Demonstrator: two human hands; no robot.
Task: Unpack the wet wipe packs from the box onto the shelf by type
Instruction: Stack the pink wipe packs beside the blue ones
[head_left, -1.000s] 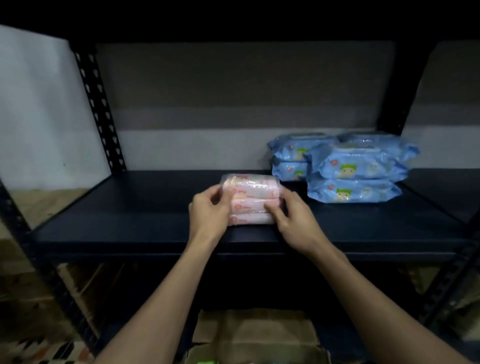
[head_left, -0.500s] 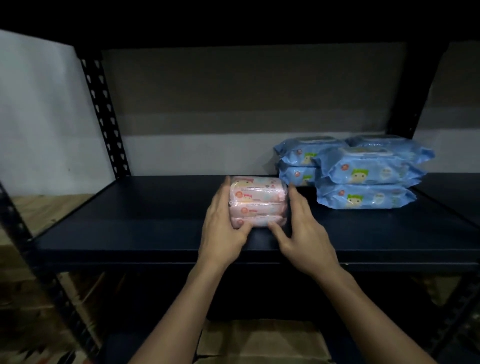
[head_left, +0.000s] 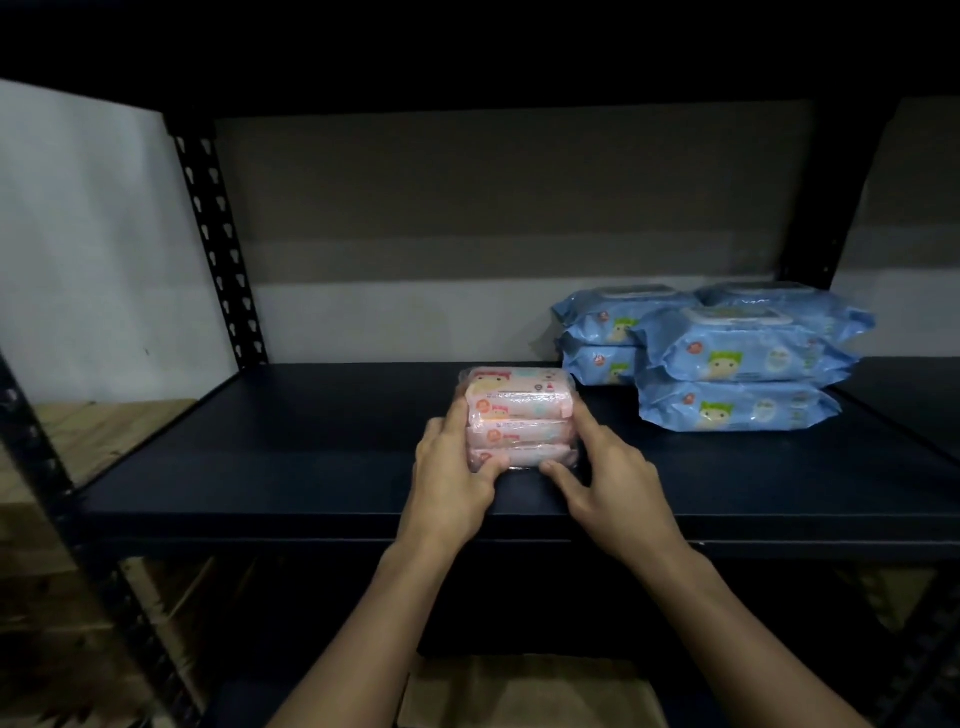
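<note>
A pink bundle of wet wipe packs (head_left: 514, 421), wrapped in clear film, stands on the dark shelf board (head_left: 291, 467) near its front edge. My left hand (head_left: 452, 473) grips the bundle's left side, with the thumb curled round the front bottom corner. My right hand (head_left: 602, 478) touches the right side with a straight index finger, and its thumb lies at the front base. Blue wet wipe packs (head_left: 727, 358) lie in low stacks at the right back of the same board. Below the shelf, the top of a cardboard box (head_left: 519, 691) shows between my forearms.
Black perforated uprights stand at the left (head_left: 223, 260) and at the right back (head_left: 831, 218). A pale wall runs behind the shelf. A wooden surface (head_left: 104, 431) lies beyond the left side. The board's left half is bare.
The pink bundle has gone a little further back on the board and sits there. Both hands have slid from its front face to its sides.
</note>
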